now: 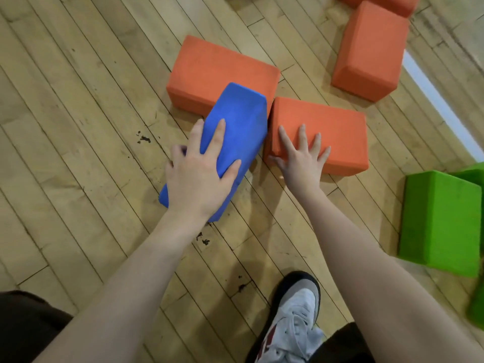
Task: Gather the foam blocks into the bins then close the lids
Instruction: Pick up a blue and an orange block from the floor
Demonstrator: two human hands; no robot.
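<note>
My left hand grips a blue foam block, which is tilted with its far end raised over an orange block behind it. Just to the right, my right hand lies with fingers spread flat on the top near edge of a second orange block that rests on the wooden floor. A third orange block lies further back at the right, and the edge of another orange block shows at the top. No bin is in view.
A green foam block sits at the right, with more green foam at the frame edge. A white strip crosses the floor at the right. My shoe stands on the floor near the bottom centre. Dark specks dot the boards.
</note>
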